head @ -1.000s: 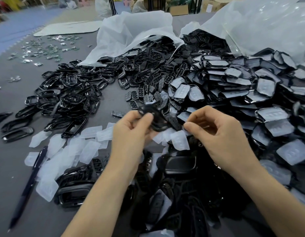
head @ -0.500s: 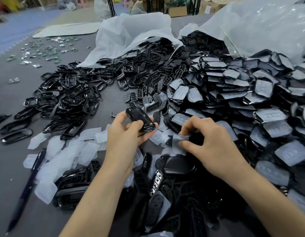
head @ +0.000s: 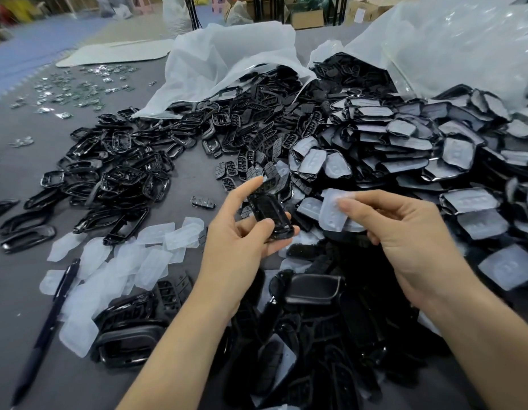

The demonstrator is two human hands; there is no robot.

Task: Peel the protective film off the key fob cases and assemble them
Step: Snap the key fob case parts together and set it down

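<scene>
Peel step, judged finished for this piece; assembly not yet begun.

Left hand (head: 242, 241), raised above the tabletop (head: 192, 184): grips one bare black key fob case (head: 270, 214). Thumb pressed on its near end, curled fingers (head: 279, 245) under it, index finger straight and raised beside its far edge. Clamped on the case, nothing else held.

Right hand (head: 404, 232): pinches one whitish protective film (head: 330, 217) between thumb and fingertip (head: 345, 202). Remaining fingers loosely curled, holding nothing.

Film and case apart, side by side in the air, film just right of the case.

Next move, as a guess: drop the film, probably among the discarded films (head: 124, 255) spread on the tabletop to the left. Then fetch a mating part, either an open frame from the frame pile (head: 115, 173) or a button pad (head: 257, 143). Cannot tell which fits. Calls for freeing the right fingers first, keeping the left grip steady, and lining up edges before pressing together. Thin film likely to cling to skin; may need a flick.

Plenty left to do: big heap of film-covered cases (head: 419, 149) at right, spilling from plastic bags (head: 227, 60).
</scene>
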